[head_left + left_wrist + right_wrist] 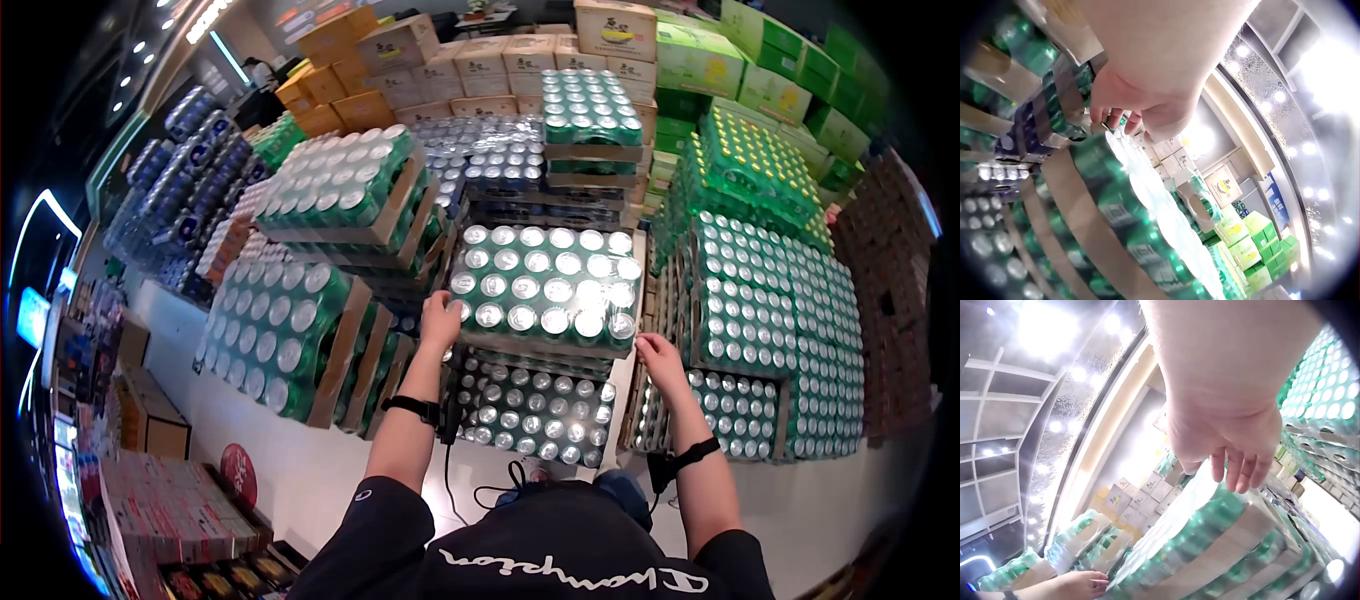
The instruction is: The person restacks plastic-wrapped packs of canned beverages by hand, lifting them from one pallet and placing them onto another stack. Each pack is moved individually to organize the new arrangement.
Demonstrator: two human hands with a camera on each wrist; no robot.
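Observation:
A plastic-wrapped tray of green cans with silver tops [545,282] lies in front of me, on top of a stack of similar trays. My left hand [441,320] is at its left side near the front corner. In the left wrist view, the loosely bent fingers [1113,119] are right at the tray's top edge, the thumb apart from them. By the front right corner is my right hand [660,358]. Its fingers [1242,472] point down beside the cardboard rim in the right wrist view, nearly straight, and the thumb hangs near the can tops.
Stacked can trays [265,335] stand to my left, and more [780,300] to my right. Low by my feet is another layer of cans [540,410]. Behind are cartons [480,65], green boxes [700,60] and yellow-capped bottles [755,160]. Cables [500,490] hang at my waist.

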